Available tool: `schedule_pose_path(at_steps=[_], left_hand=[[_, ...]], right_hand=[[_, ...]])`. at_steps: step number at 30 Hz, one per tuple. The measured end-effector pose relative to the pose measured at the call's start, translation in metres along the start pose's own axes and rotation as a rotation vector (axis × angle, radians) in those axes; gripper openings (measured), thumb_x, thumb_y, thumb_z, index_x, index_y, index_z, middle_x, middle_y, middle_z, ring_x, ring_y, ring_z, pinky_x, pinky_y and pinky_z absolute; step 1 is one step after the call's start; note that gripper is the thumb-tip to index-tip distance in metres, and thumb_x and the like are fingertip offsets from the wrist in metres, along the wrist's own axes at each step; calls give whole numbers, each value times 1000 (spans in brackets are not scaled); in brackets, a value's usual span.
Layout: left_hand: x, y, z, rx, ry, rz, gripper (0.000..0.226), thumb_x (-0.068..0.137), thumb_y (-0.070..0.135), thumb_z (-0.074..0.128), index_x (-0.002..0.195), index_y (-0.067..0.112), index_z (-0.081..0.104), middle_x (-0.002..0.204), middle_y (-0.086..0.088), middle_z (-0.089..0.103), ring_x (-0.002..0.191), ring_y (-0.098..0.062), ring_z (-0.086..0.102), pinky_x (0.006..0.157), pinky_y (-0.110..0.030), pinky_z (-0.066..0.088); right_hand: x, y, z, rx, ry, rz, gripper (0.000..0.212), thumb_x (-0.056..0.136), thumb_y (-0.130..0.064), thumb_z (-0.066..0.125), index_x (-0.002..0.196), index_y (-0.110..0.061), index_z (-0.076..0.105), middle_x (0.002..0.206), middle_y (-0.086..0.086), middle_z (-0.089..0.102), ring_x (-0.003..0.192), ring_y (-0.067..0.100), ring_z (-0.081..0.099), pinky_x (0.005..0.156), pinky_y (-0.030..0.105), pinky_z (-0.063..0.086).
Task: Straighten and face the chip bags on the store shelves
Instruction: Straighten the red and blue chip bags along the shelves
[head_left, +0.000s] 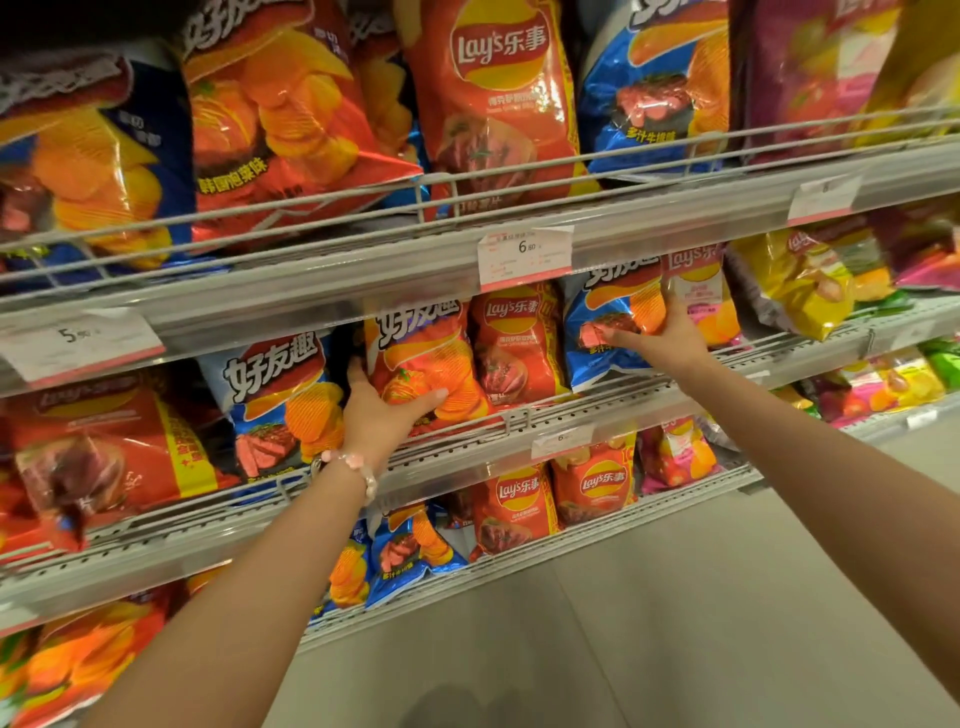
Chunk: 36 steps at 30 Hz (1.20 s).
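left hand (375, 410): red bag (423, 364) gripped at its lower left, leaning right | right hand (667, 338): blue bag (613, 322) apparently held at its right edge, upright

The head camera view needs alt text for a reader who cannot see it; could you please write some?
A person reaches both arms to the middle store shelf: the left hand grips an orange chip bag, and the right hand grips a blue chip bag. A red Lay's bag stands between them, with more bags on shelves above and below.

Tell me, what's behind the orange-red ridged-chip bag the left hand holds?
Only a dark gap shows beside the orange-red ridged-chip bag above the left hand. The bag itself covers whatever stands behind it.
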<state>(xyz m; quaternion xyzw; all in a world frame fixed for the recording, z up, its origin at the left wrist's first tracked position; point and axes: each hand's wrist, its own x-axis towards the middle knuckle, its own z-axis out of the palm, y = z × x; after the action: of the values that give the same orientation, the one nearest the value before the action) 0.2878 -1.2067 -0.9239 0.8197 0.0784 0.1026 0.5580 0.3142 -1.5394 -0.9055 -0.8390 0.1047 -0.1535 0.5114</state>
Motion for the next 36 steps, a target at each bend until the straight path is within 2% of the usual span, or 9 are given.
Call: schedule_pose_path(at_steps=[3,10,16,18,20,24,28,33,36], left_hand=[[6,3,1,-34,-3,-60,116,62,32,89,151,14,17,146,-9,41,133,-27,41,108,-44,39],[4,21,3,-112,89,-9,98,66,29,87,145,13,30,134,-11,53,122,-29,52,102,-41,44],[-13,34,-28,-240,28,-58,96,65,37,85,142,13,34,133,-6,53,120,-25,53,100,-43,46],[-27,28,-44,-241,0,-50,84,64,36,86,133,16,42,119,0,59,109,-18,59,85,-30,51],[-41,19,-61,-231,9,-32,72,63,35,86,121,24,45,104,10,60,95,-6,60,69,-18,45],[-60,-1,-94,-202,64,-30,74,58,34,88,121,25,50,105,7,64,91,-8,64,79,-29,53],[-70,-9,-120,-162,120,32,56,59,29,88,102,37,53,96,14,62,84,-1,62,68,-23,49],[-82,-20,-137,-236,177,31,66,58,31,87,114,28,52,97,11,66,84,-2,66,65,-16,48],[-88,-25,-141,-270,193,39,68,51,39,86,111,31,55,96,11,69,83,-1,68,69,-21,49]], right_hand=[[1,-2,3,9,19,36,91,67,-41,83,141,-21,33,122,0,59,110,19,54,100,40,45],[-14,-8,4,100,162,-39,39,77,-30,76,108,-14,58,104,7,67,102,27,63,94,46,49],[-36,-27,5,114,196,-119,41,77,-32,76,107,-10,58,101,7,67,97,26,63,89,45,51],[-44,-34,13,101,191,-116,45,76,-35,76,107,-8,57,99,8,66,96,26,63,88,46,51],[-52,-42,23,96,170,-106,45,75,-37,77,105,-9,56,96,6,65,94,26,62,87,45,51],[-66,-64,51,92,109,-136,40,73,-36,79,96,-16,53,84,-3,60,88,22,61,80,36,49],[-76,-90,90,62,61,-195,40,72,-34,80,97,-15,54,90,0,61,90,22,60,80,33,46],[-90,-102,143,54,9,-222,41,72,-35,79,95,-11,55,91,6,66,91,29,63,80,38,49],[-95,-96,169,-36,-4,-224,43,73,-39,78,94,-13,52,93,9,66,91,30,63,78,36,48]])
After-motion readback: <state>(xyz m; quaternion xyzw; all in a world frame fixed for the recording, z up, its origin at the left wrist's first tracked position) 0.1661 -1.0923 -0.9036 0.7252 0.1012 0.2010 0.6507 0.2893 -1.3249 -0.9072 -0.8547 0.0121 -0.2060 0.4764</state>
